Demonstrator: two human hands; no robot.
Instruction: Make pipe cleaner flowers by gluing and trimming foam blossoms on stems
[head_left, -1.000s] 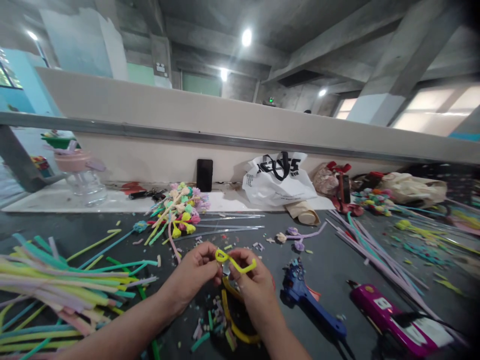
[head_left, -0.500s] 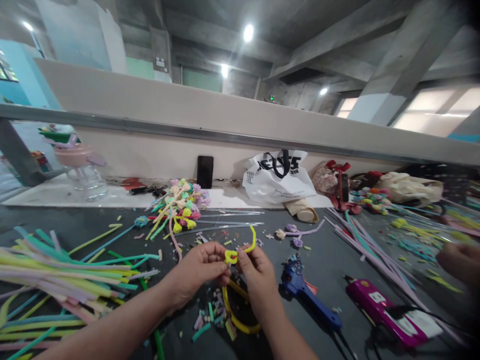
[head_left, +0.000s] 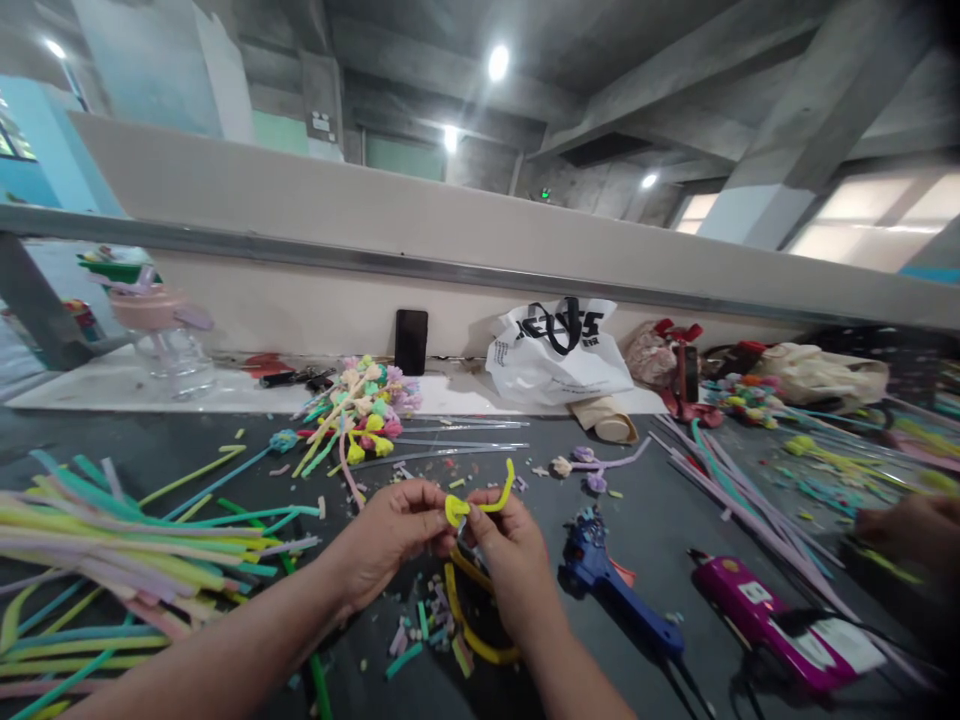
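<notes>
both hands [head_left: 450, 540] on yellow pipe cleaner [head_left: 480, 500]

The scene is lit evenly by round white ceiling lamps [head_left: 498, 62] and by pale frosted windows [head_left: 870, 225], which are overexposed. Soft shadows are cast on the dark grey table [head_left: 660, 530]. Straight lines are bent near the edges, and the right border is blurred.
</notes>
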